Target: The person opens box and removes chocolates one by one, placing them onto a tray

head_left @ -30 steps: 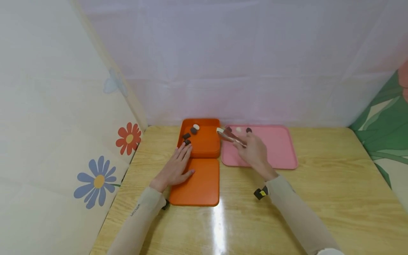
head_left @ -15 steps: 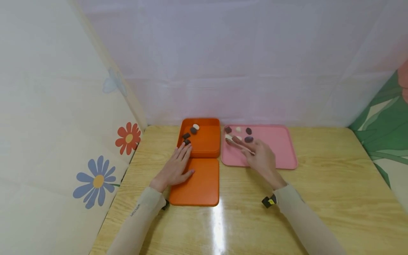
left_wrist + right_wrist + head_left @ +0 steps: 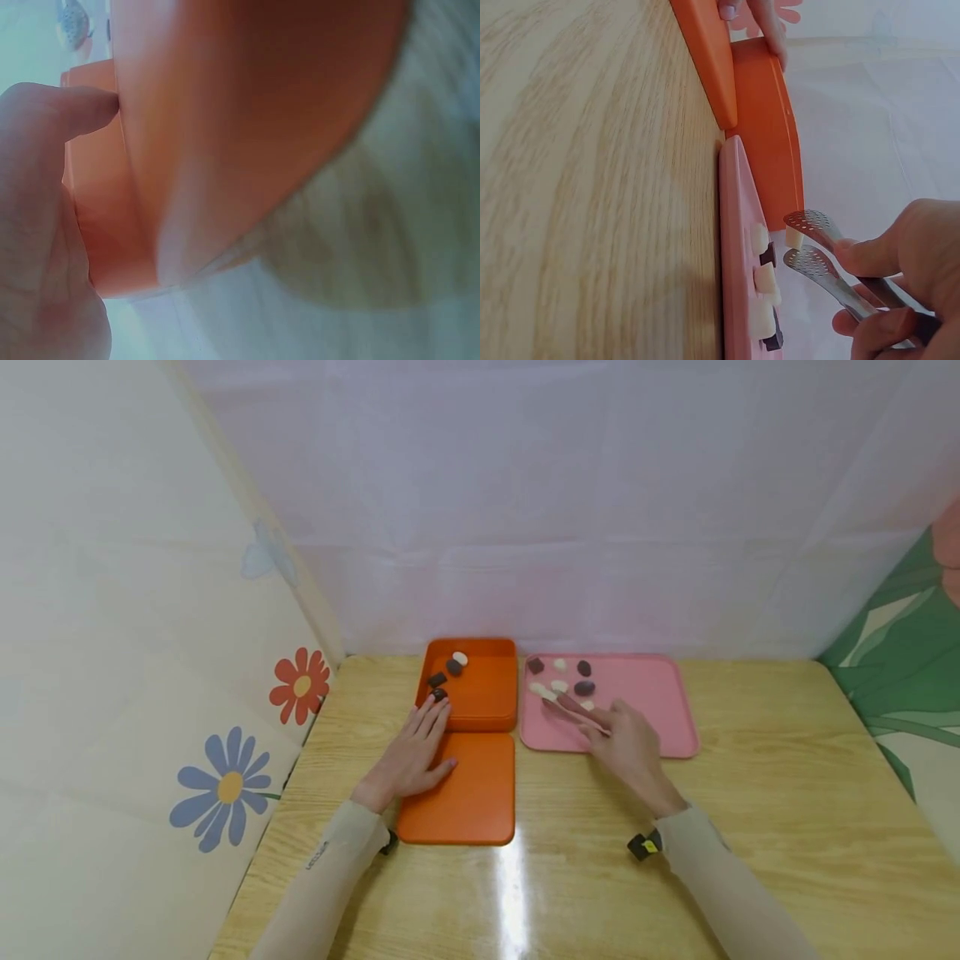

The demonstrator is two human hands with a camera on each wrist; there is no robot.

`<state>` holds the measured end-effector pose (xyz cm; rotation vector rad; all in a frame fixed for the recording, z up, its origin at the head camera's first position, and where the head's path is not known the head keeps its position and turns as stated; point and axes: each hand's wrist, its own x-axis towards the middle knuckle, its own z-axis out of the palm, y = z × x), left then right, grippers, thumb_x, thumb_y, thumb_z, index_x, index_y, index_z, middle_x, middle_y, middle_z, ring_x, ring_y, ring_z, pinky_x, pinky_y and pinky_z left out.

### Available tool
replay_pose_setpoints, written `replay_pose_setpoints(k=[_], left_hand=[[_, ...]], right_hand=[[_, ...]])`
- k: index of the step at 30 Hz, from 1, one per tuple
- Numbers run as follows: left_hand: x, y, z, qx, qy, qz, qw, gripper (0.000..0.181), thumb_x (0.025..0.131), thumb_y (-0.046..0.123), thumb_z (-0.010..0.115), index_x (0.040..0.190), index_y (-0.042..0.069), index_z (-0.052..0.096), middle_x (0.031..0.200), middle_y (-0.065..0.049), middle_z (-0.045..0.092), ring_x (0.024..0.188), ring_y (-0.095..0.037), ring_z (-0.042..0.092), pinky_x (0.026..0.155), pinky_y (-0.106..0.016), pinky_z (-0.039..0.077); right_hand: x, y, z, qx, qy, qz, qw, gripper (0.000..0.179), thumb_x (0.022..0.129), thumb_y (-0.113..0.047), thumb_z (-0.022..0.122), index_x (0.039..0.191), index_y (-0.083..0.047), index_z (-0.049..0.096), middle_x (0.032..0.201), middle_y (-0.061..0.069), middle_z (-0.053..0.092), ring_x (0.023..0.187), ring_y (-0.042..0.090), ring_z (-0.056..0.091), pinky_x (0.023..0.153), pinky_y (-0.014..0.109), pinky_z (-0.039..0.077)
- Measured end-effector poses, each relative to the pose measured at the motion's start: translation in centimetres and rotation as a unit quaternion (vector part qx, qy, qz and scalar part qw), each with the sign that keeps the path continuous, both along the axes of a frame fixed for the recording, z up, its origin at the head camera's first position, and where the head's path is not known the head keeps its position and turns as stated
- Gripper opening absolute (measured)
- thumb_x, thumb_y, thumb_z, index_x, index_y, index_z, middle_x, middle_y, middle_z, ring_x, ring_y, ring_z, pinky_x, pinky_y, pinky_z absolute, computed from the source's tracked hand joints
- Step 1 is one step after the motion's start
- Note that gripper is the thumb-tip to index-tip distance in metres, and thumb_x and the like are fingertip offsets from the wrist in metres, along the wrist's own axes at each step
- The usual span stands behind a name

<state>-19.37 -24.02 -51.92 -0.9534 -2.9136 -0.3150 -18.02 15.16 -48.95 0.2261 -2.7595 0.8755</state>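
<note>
My right hand (image 3: 630,743) grips metal tongs (image 3: 810,262) with perforated tips. A small white chocolate-like piece (image 3: 793,238) sits between those tips, over the left part of the pink tray (image 3: 663,718). Several white and dark pieces lie in rows on that tray, among them a dark oval one (image 3: 584,688) and a dark square one (image 3: 536,666). My left hand (image 3: 408,760) rests, fingers straight, on the near left edge of the orange box (image 3: 487,724); its thumb reaches over the orange lid (image 3: 465,802). Inside the box are a white piece (image 3: 461,658) and several dark ones.
The box and tray stand side by side on a wooden table (image 3: 765,793), near the back wall. In front of the box, the lid lies against it. A flower-printed cloth wall (image 3: 135,610) borders the left, and a leaf-printed one (image 3: 900,635) the right.
My right hand has carried the tongs from beside the box's right edge, rightward and toward me, over the tray. The tray's pieces have come into fuller view. My left hand has stayed put.
</note>
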Motion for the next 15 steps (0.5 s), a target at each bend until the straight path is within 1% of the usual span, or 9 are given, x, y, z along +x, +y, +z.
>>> replay_pose_setpoints(k=[5, 9, 15], left_hand=[[0.0, -0.1, 0.0, -0.002, -0.003, 0.001, 1.0, 0.091, 0.106, 0.038, 0.065, 0.169, -0.004, 0.015, 0.178, -0.022, 0.016, 0.166, -0.04, 0.008, 0.134, -0.058, 0.011], [0.0, -0.1, 0.0, 0.0, -0.003, 0.001, 1.0, 0.091, 0.106, 0.039, 0.064, 0.17, -0.004, 0.015, 0.178, -0.022, 0.016, 0.166, -0.041, 0.009, 0.134, -0.058, 0.011], [0.0, 0.0, 0.1, 0.001, -0.014, 0.006, 0.9999, 0.091, 0.108, 0.043, 0.062, 0.17, -0.003, 0.014, 0.178, -0.022, 0.015, 0.166, -0.041, 0.008, 0.134, -0.059, 0.01]], right_hand=[[0.3, 0.5, -0.4, 0.001, 0.001, -0.003, 1.0, 0.035, 0.092, -0.025, 0.085, 0.122, -0.009, 0.082, 0.078, 0.006, 0.055, 0.063, 0.019, 0.045, 0.053, 0.031, 0.039], [0.6, 0.8, -0.9, 0.005, 0.004, -0.007, 1.0, 0.033, 0.092, -0.025, 0.084, 0.12, -0.007, 0.082, 0.077, 0.005, 0.054, 0.063, 0.019, 0.045, 0.053, 0.031, 0.039], [1.2, 1.0, -1.4, 0.001, -0.014, -0.02, 0.9997, 0.035, 0.092, -0.024, 0.083, 0.122, -0.007, 0.081, 0.078, 0.004, 0.054, 0.063, 0.019, 0.045, 0.053, 0.031, 0.04]])
